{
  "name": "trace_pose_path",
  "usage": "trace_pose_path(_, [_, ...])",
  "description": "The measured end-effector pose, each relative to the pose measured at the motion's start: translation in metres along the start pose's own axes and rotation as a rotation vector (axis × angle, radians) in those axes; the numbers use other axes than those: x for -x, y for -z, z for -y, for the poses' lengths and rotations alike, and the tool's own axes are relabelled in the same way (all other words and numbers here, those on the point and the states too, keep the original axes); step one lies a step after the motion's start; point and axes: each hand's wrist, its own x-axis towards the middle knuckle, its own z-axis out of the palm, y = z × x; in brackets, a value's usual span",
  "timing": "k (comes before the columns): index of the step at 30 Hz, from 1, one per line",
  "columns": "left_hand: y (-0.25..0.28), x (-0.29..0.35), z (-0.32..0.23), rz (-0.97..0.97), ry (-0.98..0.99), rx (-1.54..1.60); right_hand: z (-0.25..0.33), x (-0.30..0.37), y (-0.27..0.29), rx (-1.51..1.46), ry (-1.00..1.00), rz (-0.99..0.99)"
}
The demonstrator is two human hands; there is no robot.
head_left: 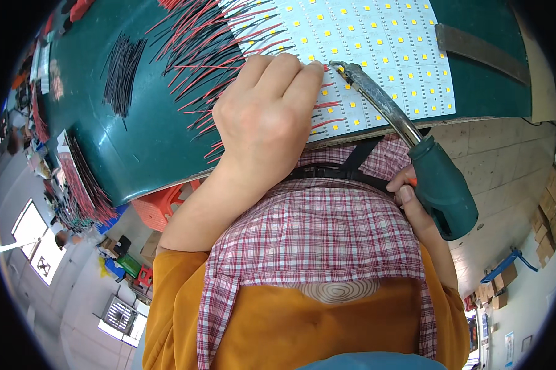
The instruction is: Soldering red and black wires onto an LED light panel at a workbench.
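My left hand (267, 114) is closed over the near left part of a white LED board (404, 52) dotted with small yellow chips. Its fingertips pinch a wire; a short red end shows beside them, and the rest is hidden. My right hand (415, 203) grips a soldering gun (443, 185) with a green handle, which hides part of the fingers. The gun's metal barrel slants up and left, its tip over the board close to my left fingertips. Red and black wires (198, 68) stick out past the board's left side; several red ones lie across its near edge.
A bundle of black wires (124, 77) lies on the green tabletop (158, 145). More red and black wires (84, 179) hang at the table's left edge. A flat metal bar (484, 52) rests at the board's right side. A red plastic stool (158, 206) stands below the table.
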Motion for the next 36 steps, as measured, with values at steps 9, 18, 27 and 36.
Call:
trace_pose_path(9, [-0.001, 0.000, 0.001, 0.011, -0.015, -0.002, 0.001, 0.002, -0.001, -0.092, 0.013, -0.036])
trace_pose_path(18, [0.003, -0.005, 0.007, 0.037, 0.086, 0.104, 0.001, -0.004, -0.001, -0.202, -0.079, -0.004])
trace_pose_path(27, [-0.001, -0.007, 0.009, 0.008, 0.053, 0.037, 0.005, -0.011, -0.002, -0.074, -0.009, 0.019])
trace_pose_path(36, [0.003, -0.008, 0.004, 0.046, 0.083, 0.030, 0.006, -0.006, 0.001, -0.212, -0.093, 0.004])
